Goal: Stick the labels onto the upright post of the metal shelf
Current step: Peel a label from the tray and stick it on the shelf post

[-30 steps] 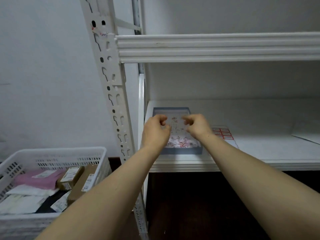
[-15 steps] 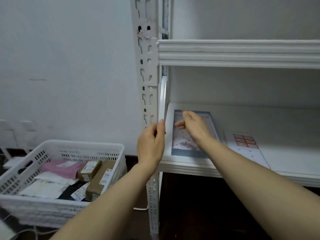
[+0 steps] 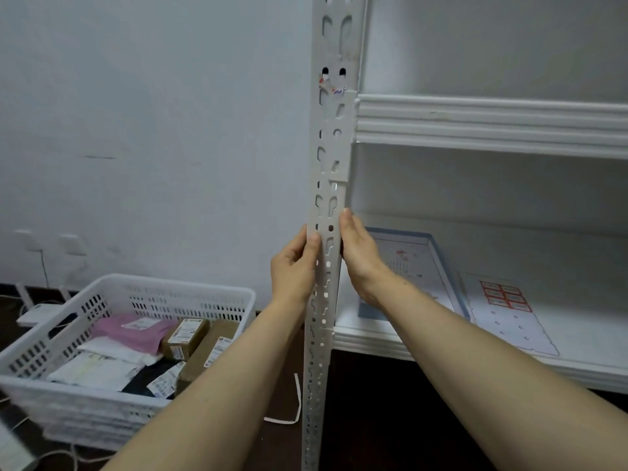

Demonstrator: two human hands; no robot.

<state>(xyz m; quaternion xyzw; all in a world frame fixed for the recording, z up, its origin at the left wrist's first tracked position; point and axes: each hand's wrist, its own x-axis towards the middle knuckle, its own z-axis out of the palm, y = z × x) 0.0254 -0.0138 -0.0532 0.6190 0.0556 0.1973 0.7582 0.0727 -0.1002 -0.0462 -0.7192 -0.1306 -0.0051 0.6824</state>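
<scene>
Pressing at the upright post [image 3: 329,144] w/ both hands: left hand [image 3: 292,270] is pinching its left edge, thumb on the slotted front. Right hand [image 3: 360,256] is lying w/ fairly straight fingers against the right edge. Can't tell if a label is sitting under the thumb, too small. No red label is showing clearly on the post, so prob. early in the task. Label sheet [image 3: 506,300], lying on the lower shelf [image 3: 584,328] near the post, is carrying a block of red labels, so plenty left. Post is standing vertical, long axis running top-to-bottom, slotted face pointing at the camera.
</scene>
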